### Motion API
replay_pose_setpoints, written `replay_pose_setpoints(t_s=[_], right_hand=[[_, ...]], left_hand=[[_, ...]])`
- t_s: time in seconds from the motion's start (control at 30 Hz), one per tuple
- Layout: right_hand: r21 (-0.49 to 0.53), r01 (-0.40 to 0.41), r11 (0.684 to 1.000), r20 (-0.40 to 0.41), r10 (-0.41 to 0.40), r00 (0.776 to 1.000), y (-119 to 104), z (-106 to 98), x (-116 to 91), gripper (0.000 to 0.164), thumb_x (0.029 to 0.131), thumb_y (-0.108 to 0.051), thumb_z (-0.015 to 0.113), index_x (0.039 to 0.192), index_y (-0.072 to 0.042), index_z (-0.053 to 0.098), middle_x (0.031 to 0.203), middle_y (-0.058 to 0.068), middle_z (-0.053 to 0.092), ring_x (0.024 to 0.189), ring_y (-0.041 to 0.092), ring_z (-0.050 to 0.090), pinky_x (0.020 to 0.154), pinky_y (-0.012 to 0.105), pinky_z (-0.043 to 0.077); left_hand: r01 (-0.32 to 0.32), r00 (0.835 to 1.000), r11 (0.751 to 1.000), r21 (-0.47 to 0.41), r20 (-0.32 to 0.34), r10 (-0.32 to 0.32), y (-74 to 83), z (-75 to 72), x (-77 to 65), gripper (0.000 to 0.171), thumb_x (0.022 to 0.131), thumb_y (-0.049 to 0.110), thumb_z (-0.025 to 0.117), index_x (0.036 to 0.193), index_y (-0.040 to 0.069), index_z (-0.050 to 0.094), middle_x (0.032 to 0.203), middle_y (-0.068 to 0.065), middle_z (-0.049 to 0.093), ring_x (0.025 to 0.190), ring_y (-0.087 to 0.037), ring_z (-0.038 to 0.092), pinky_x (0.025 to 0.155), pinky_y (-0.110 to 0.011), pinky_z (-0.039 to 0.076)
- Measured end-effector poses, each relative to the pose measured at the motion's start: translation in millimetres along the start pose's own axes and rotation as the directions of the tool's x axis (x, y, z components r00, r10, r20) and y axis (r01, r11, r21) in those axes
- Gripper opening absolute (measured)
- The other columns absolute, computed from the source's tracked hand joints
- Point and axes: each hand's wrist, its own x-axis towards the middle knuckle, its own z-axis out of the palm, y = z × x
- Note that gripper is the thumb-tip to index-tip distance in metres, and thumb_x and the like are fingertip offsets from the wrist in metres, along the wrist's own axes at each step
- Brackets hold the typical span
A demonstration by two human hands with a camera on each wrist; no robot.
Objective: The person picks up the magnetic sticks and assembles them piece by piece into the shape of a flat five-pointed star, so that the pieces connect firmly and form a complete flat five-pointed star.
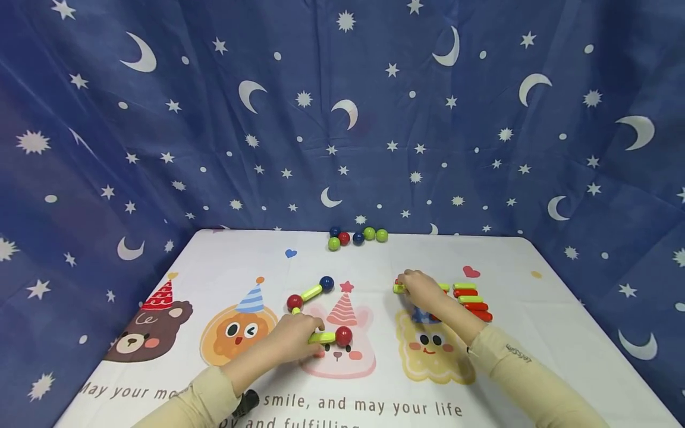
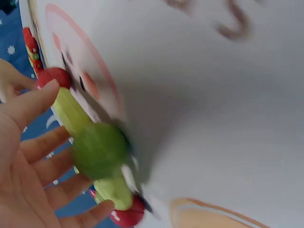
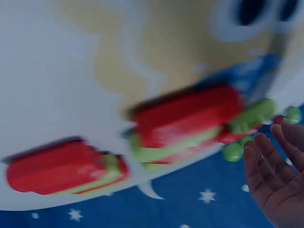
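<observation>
My left hand is over a chain of balls and yellow-green rods. In the left wrist view its fingers lie loosely extended beside a green ball, with the thumb near the red end ball. A yellow-green rod joins these two balls. Beyond the hand, the chain runs through another red ball to a dark blue ball. My right hand is at a group of red and yellow-green rods. The right wrist view shows its relaxed fingers close to a yellow-green rod, holding nothing.
Loose green, red and dark blue balls sit at the table's back edge. More red rods and yellow-green rods lie right of my right hand. A blue star-patterned curtain hangs behind the printed white tabletop.
</observation>
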Motion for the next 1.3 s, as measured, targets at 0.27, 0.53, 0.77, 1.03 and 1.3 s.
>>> replay_pose_setpoints(t_s=[0.27, 0.53, 0.77, 1.03, 1.3], right_hand=[[0.002, 0.036, 0.999, 0.036, -0.036, 0.999, 13, 15, 3, 0.016, 0.077, -0.004, 0.074, 0.078, -0.003, 0.059, 0.072, 0.006, 0.057, 0.065, 0.016, 0.054, 0.062, 0.031, 0.047], [0.155, 0.242, 0.958, 0.105, -0.259, 0.96, -12, 19, 5, 0.014, 0.078, -0.004, 0.073, 0.088, -0.007, 0.064, 0.082, 0.001, 0.061, 0.075, 0.011, 0.053, 0.072, 0.025, 0.05], [0.308, 0.369, 0.877, 0.125, -0.422, 0.898, -52, 18, 4, 0.022, 0.082, -0.008, 0.07, 0.104, -0.01, 0.066, 0.101, 0.001, 0.063, 0.093, 0.013, 0.057, 0.09, 0.027, 0.05], [0.286, 0.388, 0.876, 0.114, -0.433, 0.894, -62, 18, 4, 0.023, 0.081, -0.008, 0.072, 0.104, -0.011, 0.068, 0.104, 0.001, 0.064, 0.096, 0.014, 0.057, 0.089, 0.024, 0.05], [0.344, 0.327, 0.88, 0.099, -0.38, 0.919, -58, 17, 8, 0.022, 0.082, -0.006, 0.07, 0.104, -0.008, 0.068, 0.102, 0.002, 0.064, 0.092, 0.011, 0.059, 0.085, 0.022, 0.051]], left_hand=[[-0.029, 1.0, 0.995, -0.092, -0.009, 0.029, 16.5, 6.0, 18.6, 0.045, 0.079, 0.031, 0.074, 0.117, 0.009, 0.064, 0.093, -0.003, 0.069, 0.079, -0.012, 0.059, 0.073, -0.028, 0.049], [-0.015, 1.0, 0.961, -0.276, -0.022, 0.01, 13.9, 13.8, 26.7, 0.023, 0.076, 0.018, 0.078, 0.092, 0.005, 0.069, 0.067, 0.003, 0.06, 0.063, -0.005, 0.048, 0.06, -0.019, 0.039], [-0.048, 0.999, 0.958, -0.284, -0.039, 0.038, 12.0, 12.6, 28.0, 0.021, 0.075, 0.017, 0.078, 0.089, 0.002, 0.07, 0.067, 0.001, 0.062, 0.06, -0.003, 0.048, 0.057, -0.018, 0.04], [-0.055, 0.998, 0.958, -0.28, -0.034, 0.048, 11.3, 12.3, 28.1, 0.02, 0.076, 0.017, 0.078, 0.088, 0.003, 0.07, 0.067, 0.001, 0.064, 0.06, -0.003, 0.048, 0.057, -0.018, 0.039], [-0.056, 0.998, 0.953, -0.297, 0.018, 0.065, 8.6, 9.5, 27.1, 0.024, 0.078, 0.017, 0.076, 0.096, 0.003, 0.07, 0.07, 0.0, 0.066, 0.062, -0.004, 0.052, 0.059, -0.019, 0.042]])
